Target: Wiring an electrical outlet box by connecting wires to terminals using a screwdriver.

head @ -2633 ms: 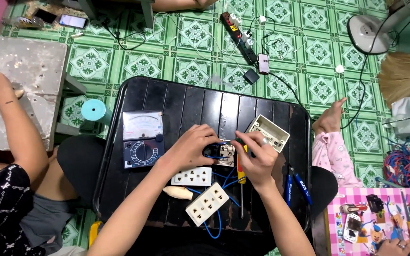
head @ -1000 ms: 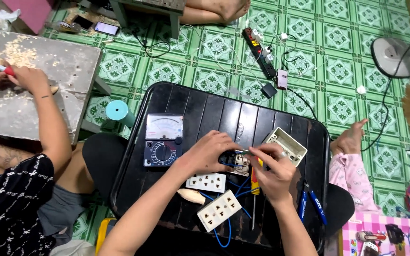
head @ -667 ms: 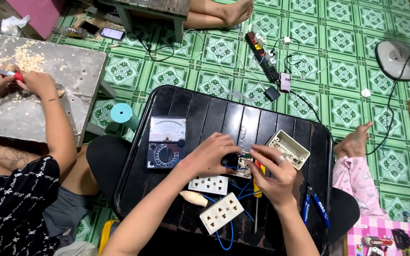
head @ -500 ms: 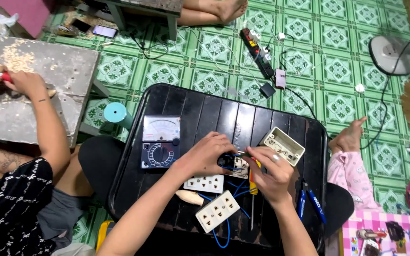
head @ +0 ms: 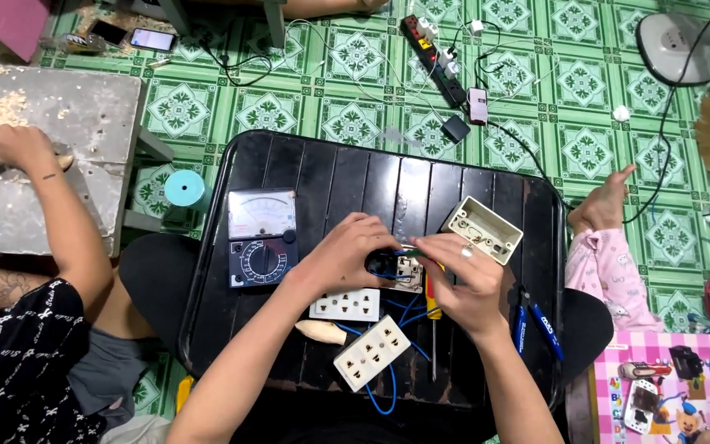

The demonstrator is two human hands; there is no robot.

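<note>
Wiring a small socket part over the black desk [head: 322, 173].

Left of the work lies a meter [head: 261, 237]. The left hand [head: 347, 253] clasps the socket part [head: 396, 267] at desk centre; the right hand [head: 466, 284] pinches a thin green-tipped tool [head: 411, 252] against it. Next likely needs steady pressure on the terminal.

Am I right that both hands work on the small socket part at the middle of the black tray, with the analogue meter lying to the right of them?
Not quite. In the head view the left hand and right hand do meet on the small socket part at the middle of the black tray, but the analogue meter lies to their left, not their right.
</note>
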